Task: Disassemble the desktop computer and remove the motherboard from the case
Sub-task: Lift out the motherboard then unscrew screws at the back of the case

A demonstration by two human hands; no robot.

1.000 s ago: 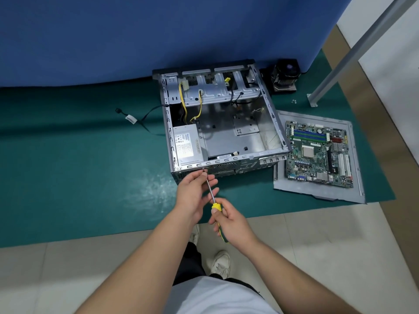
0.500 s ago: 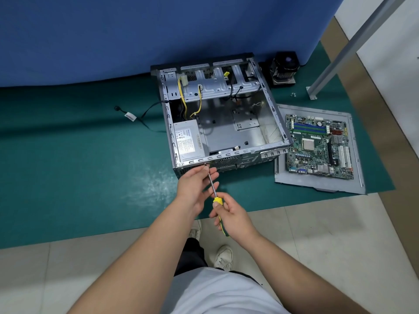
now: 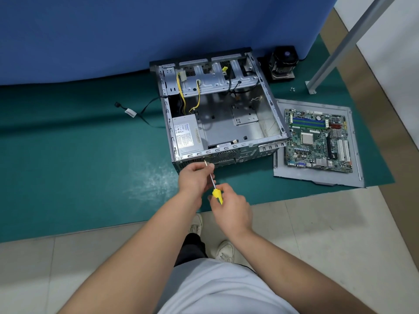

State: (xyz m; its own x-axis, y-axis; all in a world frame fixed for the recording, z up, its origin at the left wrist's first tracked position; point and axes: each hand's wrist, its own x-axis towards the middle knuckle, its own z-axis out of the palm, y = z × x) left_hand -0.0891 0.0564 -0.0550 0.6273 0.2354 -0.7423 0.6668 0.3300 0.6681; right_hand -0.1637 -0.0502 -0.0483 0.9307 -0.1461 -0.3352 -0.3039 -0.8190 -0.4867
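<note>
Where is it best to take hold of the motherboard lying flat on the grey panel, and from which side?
Grip the motherboard by its bare outer edges, coming from above at the right side, away from the case. It lies flat, component side up, so the sockets and slots should probably not be pinched.

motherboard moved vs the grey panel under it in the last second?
No. The motherboard sits on the same spot of the grey panel; only the camera view shifted.

Repair workshop or training room: green mat (image 3: 68,177) on tiled floor (image 3: 317,234), blue partition (image 3: 136,30), opened computer case (image 3: 222,118), bare motherboard (image 3: 317,141).
</note>
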